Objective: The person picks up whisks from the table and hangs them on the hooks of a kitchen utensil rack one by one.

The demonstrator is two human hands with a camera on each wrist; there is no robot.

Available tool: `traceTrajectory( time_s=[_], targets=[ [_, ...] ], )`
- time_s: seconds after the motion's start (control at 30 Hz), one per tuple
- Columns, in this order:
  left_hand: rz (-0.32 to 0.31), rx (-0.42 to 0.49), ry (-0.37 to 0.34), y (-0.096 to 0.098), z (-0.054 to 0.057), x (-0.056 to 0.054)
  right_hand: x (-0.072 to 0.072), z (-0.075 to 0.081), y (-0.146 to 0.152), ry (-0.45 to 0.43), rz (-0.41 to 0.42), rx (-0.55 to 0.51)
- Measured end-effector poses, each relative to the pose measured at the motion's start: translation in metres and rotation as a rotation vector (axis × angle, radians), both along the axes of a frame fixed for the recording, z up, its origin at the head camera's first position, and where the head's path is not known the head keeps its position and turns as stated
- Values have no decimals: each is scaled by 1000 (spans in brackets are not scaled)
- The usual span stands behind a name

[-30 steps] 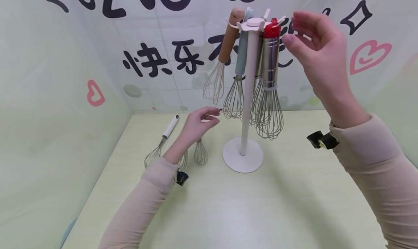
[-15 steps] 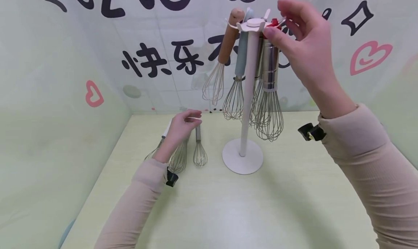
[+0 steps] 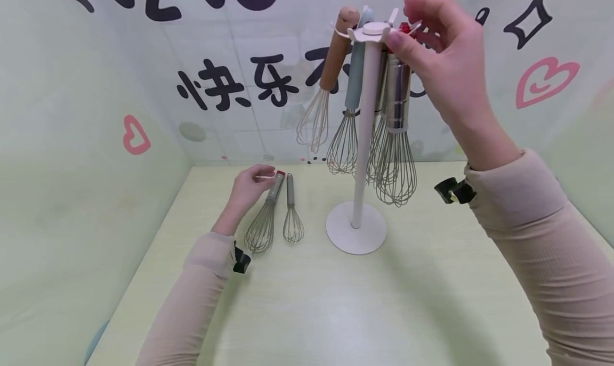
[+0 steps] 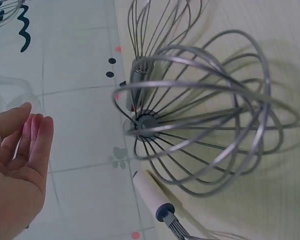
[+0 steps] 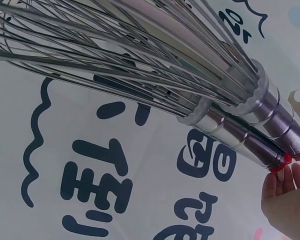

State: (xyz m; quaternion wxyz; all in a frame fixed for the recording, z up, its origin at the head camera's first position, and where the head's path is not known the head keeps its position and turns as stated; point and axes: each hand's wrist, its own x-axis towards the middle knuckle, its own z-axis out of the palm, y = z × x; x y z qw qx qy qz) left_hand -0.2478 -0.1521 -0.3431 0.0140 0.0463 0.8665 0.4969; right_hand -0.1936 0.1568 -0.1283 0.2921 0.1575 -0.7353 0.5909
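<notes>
My right hand (image 3: 446, 62) is at the top of a white stand (image 3: 366, 142), thumb in front and fingers behind the red end of a steel-handled whisk (image 3: 397, 99) that hangs there. In the right wrist view, its fingertips sit right at the red ends of two steel whisks. My left hand (image 3: 245, 189) hovers over the table's back left, fingers loosely bent and nothing between them. Close by lie a large red-ended whisk (image 3: 275, 189) and a small grey whisk (image 3: 290, 193). A white-handled whisk (image 4: 152, 192) shows in the left wrist view; my left arm hides it from the head.
A brown-handled whisk (image 3: 334, 62) and a blue-handled whisk (image 3: 355, 78) also hang on the stand. Its round base (image 3: 336, 230) stands on the pale table (image 3: 326, 312). A wall sheet with dark lettering (image 3: 211, 86) is behind.
My right hand has moved left to the red-ended whisk on the stand and stays there. My left hand has moved left and slightly down, away from the stand, uncovering the two whisks on the table.
</notes>
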Motion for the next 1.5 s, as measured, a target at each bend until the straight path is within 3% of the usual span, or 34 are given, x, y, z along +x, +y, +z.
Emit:
traceTrajectory(
  time_s=[0.33,0.67,0.9,1.1,1.5],
  targets=[
    [47,-56,-40,-24,-16,-3,1,2,-1,-23,-25,21],
    [112,-141,-87,-37,-26,0,1,-2,1,-103,-54,10],
    [159,-200,-108,-52,-39,1,0,-2,1,-107,-62,11],
    [190,-193,-111,-63,-47,2,-1,-3,1,-98,-52,-29],
    [166,-243,-150,-67,-55,4,-1,-5,-1,-81,-48,-53]
  ],
)
